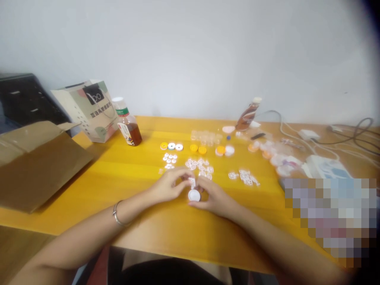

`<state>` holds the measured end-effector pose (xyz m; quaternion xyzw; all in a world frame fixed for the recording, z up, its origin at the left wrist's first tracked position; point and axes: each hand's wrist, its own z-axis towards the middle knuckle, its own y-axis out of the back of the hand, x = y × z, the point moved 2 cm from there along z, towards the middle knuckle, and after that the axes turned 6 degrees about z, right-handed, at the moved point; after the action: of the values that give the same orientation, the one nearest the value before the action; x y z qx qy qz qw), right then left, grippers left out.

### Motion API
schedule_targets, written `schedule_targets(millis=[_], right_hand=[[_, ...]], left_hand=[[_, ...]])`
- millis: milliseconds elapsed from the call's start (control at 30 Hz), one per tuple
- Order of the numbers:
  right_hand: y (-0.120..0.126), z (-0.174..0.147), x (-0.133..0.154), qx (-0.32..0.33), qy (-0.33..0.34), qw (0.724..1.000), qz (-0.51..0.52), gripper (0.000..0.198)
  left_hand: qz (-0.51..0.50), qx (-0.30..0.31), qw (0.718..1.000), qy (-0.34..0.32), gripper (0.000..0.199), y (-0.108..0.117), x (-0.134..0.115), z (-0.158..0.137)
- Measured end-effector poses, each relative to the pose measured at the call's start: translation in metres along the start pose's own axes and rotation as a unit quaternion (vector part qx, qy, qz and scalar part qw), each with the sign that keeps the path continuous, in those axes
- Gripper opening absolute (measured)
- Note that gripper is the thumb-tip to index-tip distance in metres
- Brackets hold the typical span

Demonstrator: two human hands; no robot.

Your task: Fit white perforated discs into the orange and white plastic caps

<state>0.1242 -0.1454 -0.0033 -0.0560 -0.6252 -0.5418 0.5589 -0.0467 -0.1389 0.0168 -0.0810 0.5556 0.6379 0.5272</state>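
My left hand (173, 184) has its thumb and fingers closed on a small white piece (192, 182), whose exact kind is too blurred to make out. Just below it, a round white lid (194, 195) sits in the grip of my right hand (216, 198), thumb at its near edge. Beyond my fingers lie scattered white patterned pieces (197, 163). Small white discs (170, 158) are grouped to their left, and another cluster of white pieces (247, 177) lies to the right.
Orange lids (198, 149) and white lids (179, 147) line up farther back, near clear cups (206, 136). A drink bottle (130, 126) and paper bag (95, 113) stand left, beside a cardboard box (41, 166). Another bottle (248, 114) and cables (353, 130) are at right.
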Motion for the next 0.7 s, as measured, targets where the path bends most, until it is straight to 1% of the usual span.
schedule_targets(millis=[100, 233, 333, 467, 700], right_hand=[[0.0, 0.003, -0.004, -0.013, -0.017, 1.0, -0.008, 0.023], [0.001, 0.004, -0.004, -0.027, -0.015, 1.0, -0.007, 0.021], [0.0, 0.004, -0.006, -0.032, -0.017, 0.999, -0.008, 0.021], [-0.001, 0.004, -0.011, -0.034, -0.018, 0.999, -0.011, 0.022], [-0.001, 0.004, -0.011, -0.044, -0.002, 0.999, -0.002, 0.021]], left_hand=[[0.006, 0.036, 0.999, -0.013, 0.014, -0.004, -0.005, -0.002], [-0.014, 0.058, 0.998, -0.005, 0.012, -0.009, -0.002, -0.002], [-0.027, 0.062, 0.998, -0.01, 0.014, -0.01, 0.001, -0.002], [-0.013, 0.061, 0.998, -0.022, 0.015, -0.01, 0.0, -0.001], [-0.005, 0.085, 0.996, -0.012, 0.011, -0.011, -0.003, -0.001]])
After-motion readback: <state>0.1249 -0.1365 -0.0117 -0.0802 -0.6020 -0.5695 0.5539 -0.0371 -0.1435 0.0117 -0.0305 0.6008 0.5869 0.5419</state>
